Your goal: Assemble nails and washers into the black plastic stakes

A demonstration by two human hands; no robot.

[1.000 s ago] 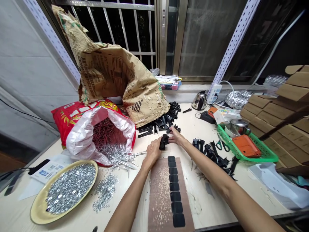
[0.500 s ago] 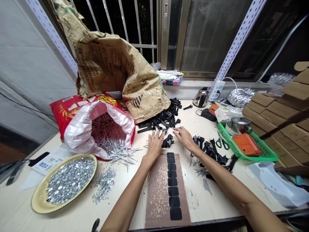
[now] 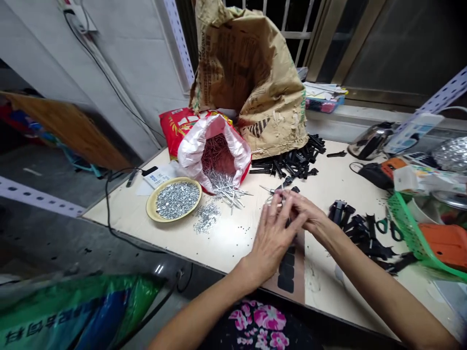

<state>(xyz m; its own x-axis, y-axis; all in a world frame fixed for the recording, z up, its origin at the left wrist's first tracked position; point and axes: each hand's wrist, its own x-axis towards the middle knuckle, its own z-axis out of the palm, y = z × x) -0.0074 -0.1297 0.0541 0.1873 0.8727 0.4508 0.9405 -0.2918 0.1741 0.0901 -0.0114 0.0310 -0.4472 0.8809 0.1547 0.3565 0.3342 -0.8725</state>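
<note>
My left hand (image 3: 272,238) reaches over a brown board (image 3: 299,272), its fingers stretched out and apart, the tips near my right hand. My right hand (image 3: 308,214) meets it there, fingers drawn together; whatever is between them is largely hidden. Black plastic parts (image 3: 288,181) and thin metal pins lie just beyond the fingertips. On the board, a row of black rounded squares (image 3: 286,283) is partly covered by my left hand. A larger heap of black plastic parts (image 3: 299,163) lies behind, and another black pile (image 3: 359,228) sits right of my right hand.
Left stand a yellow dish (image 3: 149,209) of small metal washers, loose washers (image 3: 207,218) and a red-and-white bag (image 3: 189,150) spilling long metal pins (image 3: 228,189). A brown paper sack (image 3: 277,107) rises behind. Scissors (image 3: 388,226) and a green basket (image 3: 412,228) lie right. The table's front edge is close.
My view has swung left, bringing the floor and a green bag into sight. My hands, apart before at the black parts, have come together above the board's far end.
</note>
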